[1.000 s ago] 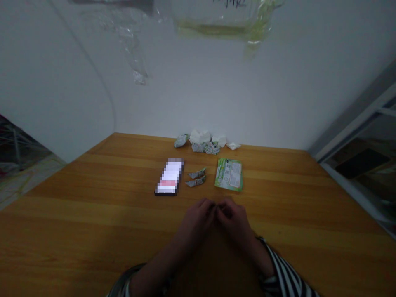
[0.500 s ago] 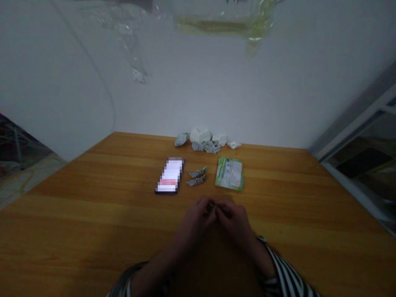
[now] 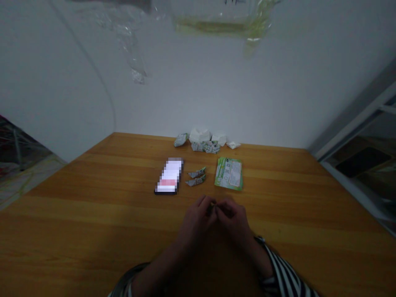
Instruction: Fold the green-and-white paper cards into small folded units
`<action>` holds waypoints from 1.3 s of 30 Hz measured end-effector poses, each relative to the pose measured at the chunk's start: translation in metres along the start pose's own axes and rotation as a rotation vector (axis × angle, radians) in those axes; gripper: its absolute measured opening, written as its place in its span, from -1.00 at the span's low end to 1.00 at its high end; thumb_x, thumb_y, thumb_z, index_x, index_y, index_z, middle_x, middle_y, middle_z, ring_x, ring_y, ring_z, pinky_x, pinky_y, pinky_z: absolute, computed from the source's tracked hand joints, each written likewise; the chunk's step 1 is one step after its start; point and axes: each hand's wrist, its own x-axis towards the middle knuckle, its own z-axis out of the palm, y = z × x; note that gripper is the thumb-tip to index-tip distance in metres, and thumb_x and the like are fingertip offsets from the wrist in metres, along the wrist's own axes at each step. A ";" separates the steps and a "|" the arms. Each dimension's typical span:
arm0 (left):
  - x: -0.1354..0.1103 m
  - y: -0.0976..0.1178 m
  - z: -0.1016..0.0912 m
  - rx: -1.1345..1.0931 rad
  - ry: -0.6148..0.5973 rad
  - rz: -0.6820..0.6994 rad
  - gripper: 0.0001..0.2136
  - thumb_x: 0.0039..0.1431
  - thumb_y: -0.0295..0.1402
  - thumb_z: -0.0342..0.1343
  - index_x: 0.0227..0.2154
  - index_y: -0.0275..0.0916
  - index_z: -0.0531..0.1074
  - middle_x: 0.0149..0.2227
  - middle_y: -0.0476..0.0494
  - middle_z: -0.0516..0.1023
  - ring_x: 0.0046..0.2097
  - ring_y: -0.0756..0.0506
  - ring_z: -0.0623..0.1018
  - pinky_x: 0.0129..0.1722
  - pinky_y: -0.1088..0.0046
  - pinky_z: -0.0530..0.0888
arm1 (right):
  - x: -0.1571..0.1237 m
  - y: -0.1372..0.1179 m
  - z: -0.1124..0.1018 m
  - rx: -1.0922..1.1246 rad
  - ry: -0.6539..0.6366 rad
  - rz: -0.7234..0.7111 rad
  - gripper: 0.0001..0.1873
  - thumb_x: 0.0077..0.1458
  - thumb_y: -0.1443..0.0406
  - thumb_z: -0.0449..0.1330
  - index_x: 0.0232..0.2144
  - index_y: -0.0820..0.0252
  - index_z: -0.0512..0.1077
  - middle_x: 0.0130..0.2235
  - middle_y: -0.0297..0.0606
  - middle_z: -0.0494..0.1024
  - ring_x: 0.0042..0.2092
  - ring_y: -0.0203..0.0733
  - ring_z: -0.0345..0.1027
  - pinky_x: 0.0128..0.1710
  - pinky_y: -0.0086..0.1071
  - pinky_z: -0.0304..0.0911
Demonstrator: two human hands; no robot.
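My left hand [image 3: 195,220] and my right hand [image 3: 234,218] meet fingertip to fingertip low over the wooden table [image 3: 93,214]. Both are closed in a pinch on a small piece of paper [image 3: 213,205], of which only a greenish sliver shows between the fingers. Just beyond my hands lie two small folded paper pieces [image 3: 196,177]. To their right lies a flat green printed sheet [image 3: 229,173], and to their left a phone [image 3: 169,176] with its screen lit.
A heap of white and printed folded papers [image 3: 204,141] sits at the table's far edge against the white wall. A clear plastic bag [image 3: 216,18] hangs on the wall above. A metal frame [image 3: 355,123] stands off the table's right side.
My hands have stayed at the same spot, with only slight shifts of the fingers around the small paper. Everything else on the table is unmoved.
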 end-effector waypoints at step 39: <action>0.002 -0.005 0.000 -0.060 0.049 0.043 -0.90 0.15 -0.44 0.06 -0.30 -0.22 0.46 -0.31 -0.08 0.49 -0.28 -0.05 0.53 -0.28 0.47 0.48 | 0.001 -0.004 -0.005 -0.221 0.004 -0.055 -0.89 0.13 0.33 0.12 -0.39 0.15 0.45 -0.45 -0.31 0.56 -0.43 -0.21 0.44 -0.43 -0.43 0.28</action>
